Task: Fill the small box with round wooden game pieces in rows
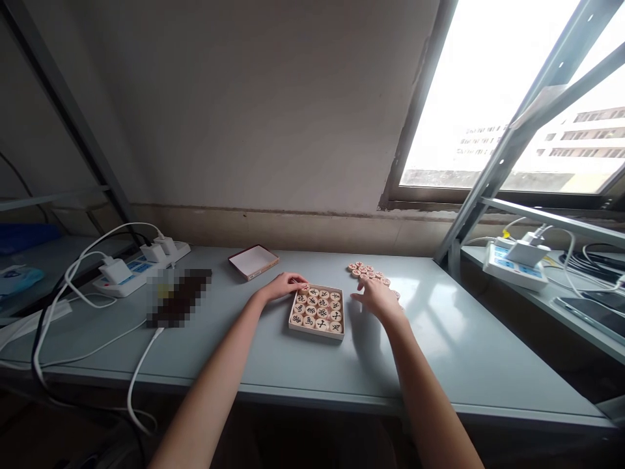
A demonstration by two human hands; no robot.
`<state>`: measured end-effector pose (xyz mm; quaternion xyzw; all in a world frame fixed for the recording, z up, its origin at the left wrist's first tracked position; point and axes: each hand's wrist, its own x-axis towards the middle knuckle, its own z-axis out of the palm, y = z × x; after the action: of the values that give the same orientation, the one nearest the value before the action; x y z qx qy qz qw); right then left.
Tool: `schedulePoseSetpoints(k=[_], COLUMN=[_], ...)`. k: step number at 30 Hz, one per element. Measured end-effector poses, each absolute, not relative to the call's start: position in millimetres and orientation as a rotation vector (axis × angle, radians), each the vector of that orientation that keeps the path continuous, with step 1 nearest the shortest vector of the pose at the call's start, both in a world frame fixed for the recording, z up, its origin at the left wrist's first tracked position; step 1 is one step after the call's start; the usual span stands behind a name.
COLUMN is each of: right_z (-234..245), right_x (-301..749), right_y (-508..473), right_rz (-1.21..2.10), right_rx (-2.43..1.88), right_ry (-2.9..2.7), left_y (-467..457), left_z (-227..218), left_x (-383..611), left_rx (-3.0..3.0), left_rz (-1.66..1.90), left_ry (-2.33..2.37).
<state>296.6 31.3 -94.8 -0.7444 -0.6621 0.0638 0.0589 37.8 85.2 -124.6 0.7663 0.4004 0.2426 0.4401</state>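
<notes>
A shallow open box (316,331) stands on the desk in front of me, with rows of round wooden Chinese chess pieces (322,312) lying in it, their dark characters up. At its far left corner my left hand (282,286) pinches a Chinese chess piece (304,288) with a reddish mark, level with or just above the others. To the right of the box, my right hand (378,298) reaches over a cluster of loose pieces (360,268), thumb and fingers apart. The palm hides some of those pieces, and nothing shows between the fingertips.
The box lid (254,262) lies upturned at the back left. Farther left are a power strip (139,268) with white cables and a pixelated dark object (180,298). Metal frame posts (456,234) rise at the right, beside a shelf holding another power strip (517,264).
</notes>
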Motion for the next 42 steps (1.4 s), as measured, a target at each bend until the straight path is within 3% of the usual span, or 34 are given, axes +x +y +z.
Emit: schedulePoseSetpoints(k=[8,19,26,42], right_z=[-104.6,-108.4,-115.4,-124.0], right_x=[322.6,292.4,248.7,238.9], right_y=[31.7,39.9,32.7,34.2], right_rz=[0.104,0.308,0.259,0.321], right_rx=[-2.397,-1.821,-1.377,-1.29], right_ry=[-1.943,-2.033,-2.087,-2.155], left_y=[87.3,86.2,86.9,85.5], left_z=[-127.7,-126.7,-127.9,-127.9], left_x=[36.6,38.7,38.3,39.3], left_rx=[1.89,1.936,1.939,1.938], left_rz=[0.587,0.573,0.584,0.618], left_ry=[0.993,1.012,0.977,0.968])
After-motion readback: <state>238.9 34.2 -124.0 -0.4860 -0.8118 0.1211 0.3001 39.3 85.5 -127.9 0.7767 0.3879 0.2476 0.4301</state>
